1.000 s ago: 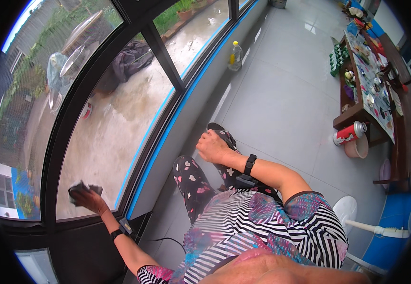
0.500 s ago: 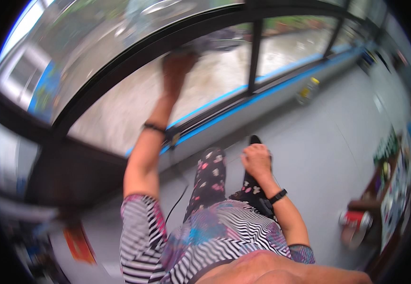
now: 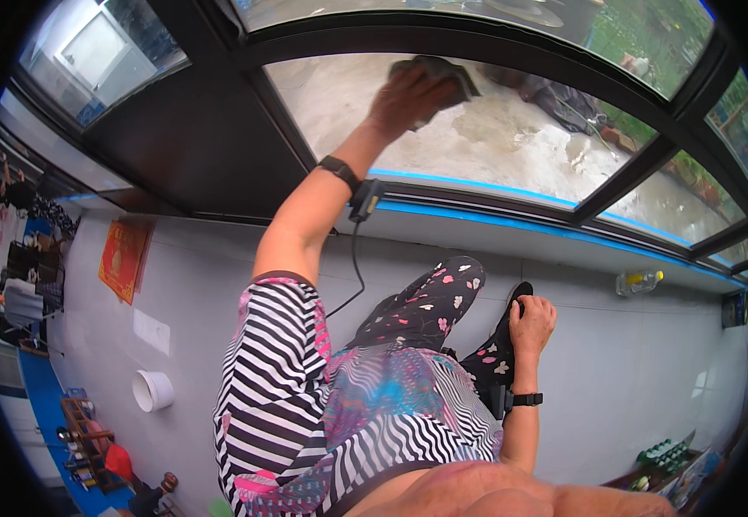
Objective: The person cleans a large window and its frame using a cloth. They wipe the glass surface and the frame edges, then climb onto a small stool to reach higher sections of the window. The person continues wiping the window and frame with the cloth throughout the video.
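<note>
My left hand (image 3: 412, 99), raised in front of me, is pressed over a dark grey cloth (image 3: 466, 80) that lies against the window pane (image 3: 494, 142). The cloth's edges stick out past my fingers. Lower down, near my right knee and dark shoe (image 3: 522, 290), is my right hand (image 3: 532, 324), its fingers curled in. What lies inside those fingers, if anything, is hidden. On my left wrist a black band carries a small device (image 3: 366, 200) with a cable.
Dark window frames (image 3: 619, 183) and a blue-edged sill (image 3: 477, 207) run across in front. A clear bottle with a yellow cap (image 3: 639, 282) is by the wall at right. At left are a white bucket (image 3: 152, 390), a red-and-gold sheet (image 3: 124, 258) and a blue table (image 3: 42, 405).
The view has swung left, bringing the bucket and blue table in. My left hand and the cloth have moved left across the pane. My right hand stays low by the knee.
</note>
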Available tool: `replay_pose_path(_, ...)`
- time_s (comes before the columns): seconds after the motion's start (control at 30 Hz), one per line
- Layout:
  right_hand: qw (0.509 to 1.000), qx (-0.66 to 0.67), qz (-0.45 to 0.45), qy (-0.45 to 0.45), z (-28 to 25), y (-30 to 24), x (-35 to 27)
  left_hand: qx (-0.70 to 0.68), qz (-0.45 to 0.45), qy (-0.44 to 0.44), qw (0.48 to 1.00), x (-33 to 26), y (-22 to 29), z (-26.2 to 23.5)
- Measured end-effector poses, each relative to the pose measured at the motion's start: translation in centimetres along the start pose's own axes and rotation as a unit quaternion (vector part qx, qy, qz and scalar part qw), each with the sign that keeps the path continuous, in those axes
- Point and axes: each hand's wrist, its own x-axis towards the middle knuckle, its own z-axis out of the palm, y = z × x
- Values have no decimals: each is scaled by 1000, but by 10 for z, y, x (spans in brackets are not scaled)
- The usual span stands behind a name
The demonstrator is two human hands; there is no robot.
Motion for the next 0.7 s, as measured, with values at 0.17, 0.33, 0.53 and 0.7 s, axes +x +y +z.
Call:
replay_pose_path(0.17,1000,-19,-1,-15,-2,-1,1,53,-96,-94,990,-73,-76,-27)
replay_pose_path(0.33,999,-32,-19,-25,4,-9,7,-14,-303,-36,952,-131,-111,-27)
replay_pose_path(0.53,999,-43,-20,-21,7,-12,6,-53,-394,-8,918,-154,-82,-16)
replay_pose_path(0.7,998,-51,-19,-28,5,-10,7,-78,-454,3,887,-201,-33,16)
